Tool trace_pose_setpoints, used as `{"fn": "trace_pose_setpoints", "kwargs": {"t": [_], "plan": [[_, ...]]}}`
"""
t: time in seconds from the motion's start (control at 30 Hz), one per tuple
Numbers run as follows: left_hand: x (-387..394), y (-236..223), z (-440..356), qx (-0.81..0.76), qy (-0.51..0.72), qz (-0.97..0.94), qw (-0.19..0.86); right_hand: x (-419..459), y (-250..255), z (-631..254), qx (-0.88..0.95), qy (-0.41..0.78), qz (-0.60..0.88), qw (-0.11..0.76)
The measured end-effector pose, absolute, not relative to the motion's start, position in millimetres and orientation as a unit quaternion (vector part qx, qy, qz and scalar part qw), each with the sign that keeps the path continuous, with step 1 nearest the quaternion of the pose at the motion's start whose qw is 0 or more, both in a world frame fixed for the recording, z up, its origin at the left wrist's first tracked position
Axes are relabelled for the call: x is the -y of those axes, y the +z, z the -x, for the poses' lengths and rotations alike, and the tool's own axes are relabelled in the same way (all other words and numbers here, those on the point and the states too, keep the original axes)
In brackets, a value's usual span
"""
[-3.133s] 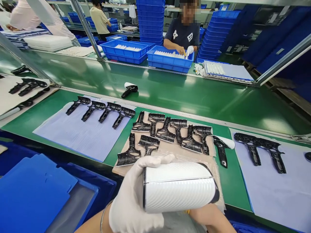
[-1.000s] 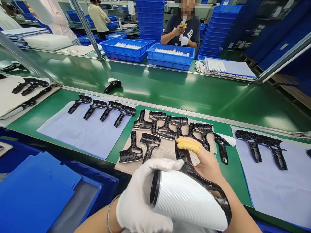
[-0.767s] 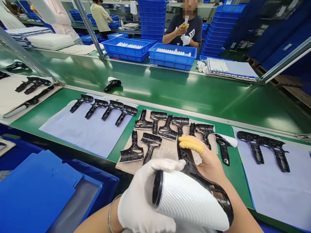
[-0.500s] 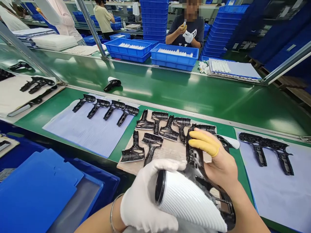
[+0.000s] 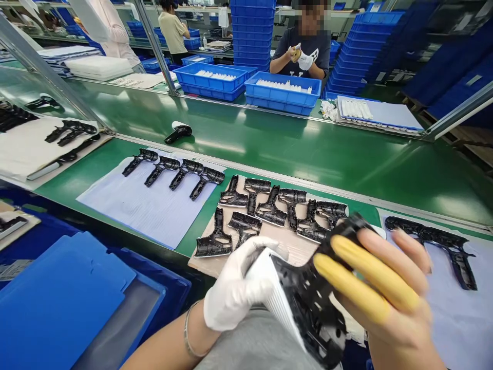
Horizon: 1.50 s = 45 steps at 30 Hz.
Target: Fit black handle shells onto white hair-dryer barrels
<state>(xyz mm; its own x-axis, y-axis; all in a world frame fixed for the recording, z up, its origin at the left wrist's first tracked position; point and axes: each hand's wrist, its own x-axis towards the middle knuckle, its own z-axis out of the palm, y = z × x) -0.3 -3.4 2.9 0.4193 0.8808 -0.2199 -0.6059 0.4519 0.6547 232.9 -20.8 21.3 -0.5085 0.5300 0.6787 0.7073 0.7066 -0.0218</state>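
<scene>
My left hand (image 5: 234, 290), in a white glove, grips the white ribbed shell (image 5: 275, 295) at its left end. My right hand (image 5: 379, 298), bare with yellow finger cots on two fingers, is wrapped round the black pistol-shaped housing (image 5: 308, 303) that lies against the white shell, its ribbed inner side facing up. Both are held low and close to my body, in front of the brown pad (image 5: 296, 249) that carries several black housings (image 5: 269, 208).
A pale sheet (image 5: 150, 208) on the left holds several more black housings. Two lie on the sheet at right (image 5: 454, 313). A white-topped assembled unit (image 5: 177, 132) lies on the green conveyor (image 5: 308, 154). Blue bins (image 5: 283, 95) and a seated person are beyond. Blue trays (image 5: 57, 303) sit bottom left.
My right hand picked a black housing off the brown pad and brought it onto the white shell. The pair has since been turned over, so the housing's inside now faces up.
</scene>
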Motion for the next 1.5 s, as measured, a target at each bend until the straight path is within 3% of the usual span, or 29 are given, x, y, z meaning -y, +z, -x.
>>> {"fn": "trace_pose_setpoints", "kwargs": {"t": [0.17,0.43,0.53,0.73,0.93,1.03,1.13,1.27,1.5], "plan": [[-9,-2,-12,-0.304,0.416,-0.011,0.857,-21,43,-224,0.889,-0.091,0.367,0.258],[-19,-13,-17,-0.346,0.398,0.105,0.843,-17,16,-227,0.876,-0.054,0.408,0.253],[-24,-22,-17,-0.374,0.404,0.095,0.829,-19,3,-229,0.856,-0.032,0.454,0.245],[-41,-41,-15,-0.371,0.411,-0.072,0.83,-81,-45,-259,0.707,0.201,0.631,0.247],[-56,-57,10,-0.428,0.41,-0.232,0.771,-234,-74,-332,0.47,0.187,0.839,0.198],[-61,-70,36,-0.532,0.368,-0.373,0.665,-291,-74,-362,0.385,0.165,0.889,0.185],[-66,-87,70,-0.635,0.267,-0.562,0.458,-322,-73,-377,0.327,0.152,0.917,0.169],[-74,-100,107,-0.631,0.126,-0.721,0.255,-339,-81,-384,0.288,0.149,0.935,0.145],[-86,-94,108,-0.557,-0.028,-0.813,0.169,-341,-91,-370,0.315,0.128,0.937,0.081]]}}
